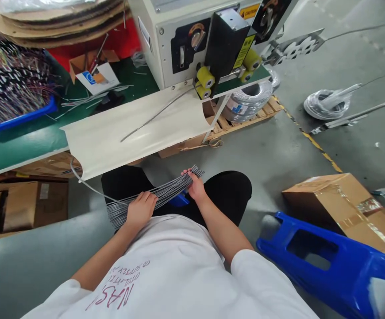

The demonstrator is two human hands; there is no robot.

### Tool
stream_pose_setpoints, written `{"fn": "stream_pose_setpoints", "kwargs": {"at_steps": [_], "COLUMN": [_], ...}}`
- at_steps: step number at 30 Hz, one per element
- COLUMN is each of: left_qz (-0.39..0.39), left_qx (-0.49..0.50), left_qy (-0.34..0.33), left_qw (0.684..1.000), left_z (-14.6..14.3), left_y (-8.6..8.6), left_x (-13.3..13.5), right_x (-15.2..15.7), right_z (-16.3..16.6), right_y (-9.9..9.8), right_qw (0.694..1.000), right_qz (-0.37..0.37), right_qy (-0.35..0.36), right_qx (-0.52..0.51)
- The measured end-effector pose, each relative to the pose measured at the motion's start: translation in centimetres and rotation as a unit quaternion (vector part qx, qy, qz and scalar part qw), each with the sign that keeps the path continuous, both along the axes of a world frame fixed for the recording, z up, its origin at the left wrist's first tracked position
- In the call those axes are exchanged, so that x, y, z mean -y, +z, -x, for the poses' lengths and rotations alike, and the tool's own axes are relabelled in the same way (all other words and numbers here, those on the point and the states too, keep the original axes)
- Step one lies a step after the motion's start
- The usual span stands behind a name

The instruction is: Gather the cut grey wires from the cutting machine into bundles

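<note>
The green tabletop point(142, 82) runs along the far left, and on it stands the boxy wire-feeding machine point(155, 48), with a cream chute point(166, 133) reaching left and near from its yellow rollers point(205, 77). Nearer than the chute, the bundle of grey cables point(171, 190) lies slantwise across the seated person's lap, its left end nearer and its right end farther.

The right hand point(195, 188) is closed around the bundle close to its right end, the cut tips standing just beyond the fingers. The left hand point(141, 209) is bent over the top of the bundle left of its middle, fingers curled down; its thumb cannot be seen. A loose cable point(96, 191) bows from the chute's left end down to the left hand.

The bundle should be moderately light, springy along its length and not fragile, though sharp kinks would be unwelcome. Its smooth jackets probably slide on one another, and the left end already fans out, so two holds set well apart look best, with a full wrap near the squared right end. The single cable point(159, 116) on the chute should flex easily.
</note>
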State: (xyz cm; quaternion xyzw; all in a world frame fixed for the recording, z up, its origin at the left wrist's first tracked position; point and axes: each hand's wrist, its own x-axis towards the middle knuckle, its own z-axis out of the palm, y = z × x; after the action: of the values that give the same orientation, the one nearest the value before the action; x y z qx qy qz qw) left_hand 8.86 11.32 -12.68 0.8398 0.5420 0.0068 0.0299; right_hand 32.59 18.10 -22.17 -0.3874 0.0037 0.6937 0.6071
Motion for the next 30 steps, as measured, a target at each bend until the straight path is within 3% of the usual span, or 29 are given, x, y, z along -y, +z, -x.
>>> {"fn": "stream_pose_setpoints", "kwargs": {"at_steps": [5, 10, 14, 17, 24, 30], "left_qz": [-0.009, -0.066, -0.072, -0.05, -0.03, -0.056], "left_qx": [-0.02, -0.063, -0.074, -0.06, -0.098, 0.0], "left_qy": [0.001, 0.018, 0.068, 0.066, 0.061, -0.068], "left_qw": [1.0, 0.996, 0.992, 0.995, 0.993, 0.996], "left_z": [-0.2, 3.5, 7.9, 9.4, 8.7, 5.9], "left_y": [0.9, 2.4, 1.7, 0.8, 1.2, 2.3], "left_x": [-0.5, -0.7, -0.3, 0.3, 0.1, -3.4], "right_x": [0.1, 0.3, 0.2, 0.0, 0.0, 0.0], "right_z": [0.2, 0.4, 0.6, 0.7, 0.5, 0.3], "right_y": [0.4, 0.7, 0.7, 0.7, 0.3, 0.3], "right_qw": [1.0, 0.999, 0.999, 0.999, 0.999, 0.999], "right_qz": [0.008, 0.022, 0.006, 0.008, 0.01, 0.022], "right_qy": [-0.016, -0.03, -0.039, -0.044, -0.034, -0.04], "right_qx": [0.012, 0.003, -0.01, -0.009, -0.025, -0.026]}}
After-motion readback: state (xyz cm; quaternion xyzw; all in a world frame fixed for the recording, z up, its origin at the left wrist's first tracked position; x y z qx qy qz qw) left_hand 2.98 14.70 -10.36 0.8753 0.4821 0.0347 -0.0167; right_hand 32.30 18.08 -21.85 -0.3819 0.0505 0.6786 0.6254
